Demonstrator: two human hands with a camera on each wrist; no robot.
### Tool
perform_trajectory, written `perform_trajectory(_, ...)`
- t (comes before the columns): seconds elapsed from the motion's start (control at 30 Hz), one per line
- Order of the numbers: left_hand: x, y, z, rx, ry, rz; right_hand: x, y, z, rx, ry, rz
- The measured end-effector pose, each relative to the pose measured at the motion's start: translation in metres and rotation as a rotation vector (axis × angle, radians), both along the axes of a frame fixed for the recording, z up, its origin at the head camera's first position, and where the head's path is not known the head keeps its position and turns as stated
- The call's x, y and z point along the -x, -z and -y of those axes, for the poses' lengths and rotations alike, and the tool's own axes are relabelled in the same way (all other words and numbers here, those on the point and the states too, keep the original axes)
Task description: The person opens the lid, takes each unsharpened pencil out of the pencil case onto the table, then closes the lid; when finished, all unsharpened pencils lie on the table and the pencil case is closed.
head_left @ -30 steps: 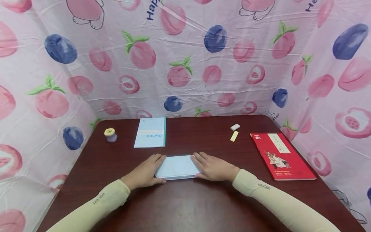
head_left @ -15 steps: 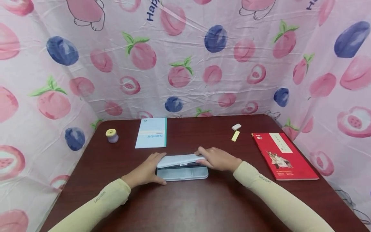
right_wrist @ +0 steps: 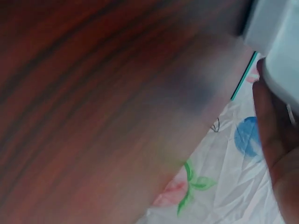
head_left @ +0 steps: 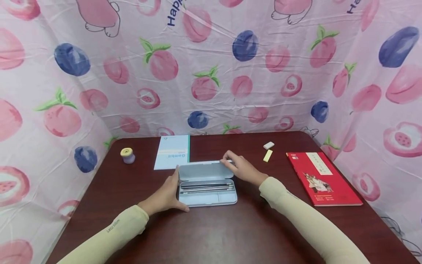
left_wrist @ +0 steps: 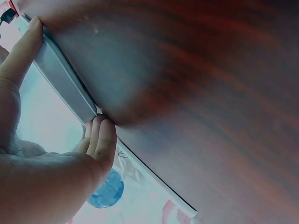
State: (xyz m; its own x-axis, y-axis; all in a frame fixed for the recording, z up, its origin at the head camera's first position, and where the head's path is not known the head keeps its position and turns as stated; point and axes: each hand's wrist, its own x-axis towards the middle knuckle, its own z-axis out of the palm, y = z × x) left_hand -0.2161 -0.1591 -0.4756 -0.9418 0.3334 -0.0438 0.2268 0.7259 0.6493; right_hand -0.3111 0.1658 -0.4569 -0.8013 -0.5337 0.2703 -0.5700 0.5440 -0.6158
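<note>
A pale blue-white pencil case point(head_left: 197, 198) lies on the dark table with its lid point(head_left: 206, 171) raised at the back. Several slim pencils point(head_left: 206, 187) lie in its rear compartment; the front one is divided by a small partition. My left hand point(head_left: 166, 192) spans the case's left end, thumb by the front corner and fingers at the rear; the left wrist view shows the thumb and fingertips against the case side point(left_wrist: 65, 79). At the lid's upper right corner, my right hand point(head_left: 244, 168) holds the edge, its fingers behind the lid in the right wrist view.
A white notebook point(head_left: 171, 152) lies behind the case, its near edge close to the lid. At far left stands a yellow-topped purple spool-shaped object point(head_left: 127, 156). A white eraser point(head_left: 268, 145), a yellow strip point(head_left: 267, 156) and a red book point(head_left: 321, 179) lie to the right.
The pencil case was closed; my right hand has lifted its lid up and back, exposing the pencils. My left hand has stayed at the left end.
</note>
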Motion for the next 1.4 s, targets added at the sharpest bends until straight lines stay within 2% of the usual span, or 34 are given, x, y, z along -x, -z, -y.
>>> perform_trajectory(0.07,-0.001,0.0,0.0,0.013,-0.007,-0.001,0.005,0.0,0.006,0.055,0.068,-0.026)
perform_trajectory(0.13,-0.002,-0.001,0.0,0.024,-0.009,-0.003,0.01,0.001,0.011,0.061,0.147,-0.079)
perform_trajectory(0.27,-0.003,-0.002,0.0,0.043,0.016,-0.001,0.015,0.002,0.021,-0.011,0.267,-0.13)
perform_trajectory(0.37,-0.004,-0.003,0.001,0.087,0.042,-0.02,0.016,0.003,0.026,-0.085,0.296,-0.112)
perform_trajectory(0.53,-0.004,-0.005,0.001,0.171,0.054,-0.058,0.017,0.003,0.027,-0.198,0.283,-0.047)
perform_trajectory(0.73,-0.005,-0.005,0.001,0.195,0.066,-0.063,0.017,0.004,0.024,-0.277,0.238,-0.005)
perform_trajectory(0.8,-0.005,-0.005,0.001,0.199,0.072,-0.068,0.016,0.004,0.023,-0.284,0.226,-0.028)
perform_trajectory(1.0,-0.003,-0.005,0.001,0.228,0.084,-0.088,0.008,0.002,0.018,-0.304,0.193,-0.184)
perform_trajectory(1.1,-0.002,-0.005,0.001,0.236,0.087,-0.094,0.001,-0.002,0.016,-0.297,0.188,-0.233)
perform_trajectory(1.4,-0.003,-0.005,0.001,0.237,0.101,-0.098,-0.031,-0.012,0.009,-0.234,0.16,-0.331)
